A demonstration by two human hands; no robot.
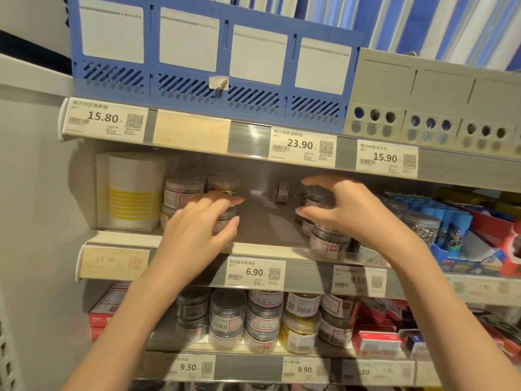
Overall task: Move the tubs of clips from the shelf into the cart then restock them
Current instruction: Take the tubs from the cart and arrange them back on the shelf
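Observation:
Clear round tubs of clips stand on the middle shelf, in one group at the left and a stack at the right. My left hand reaches into the left group, its fingers and thumb closed round a front tub. My right hand curls over the top tub of the right stack, thumb on its near side. Bare shelf shows between my two hands. More tubs fill the shelf below.
A white and yellow box stands left of the tubs. A small roll sits at the shelf's back. Blue file racks and a grey one stand above. Blue packs and red boxes lie to the right.

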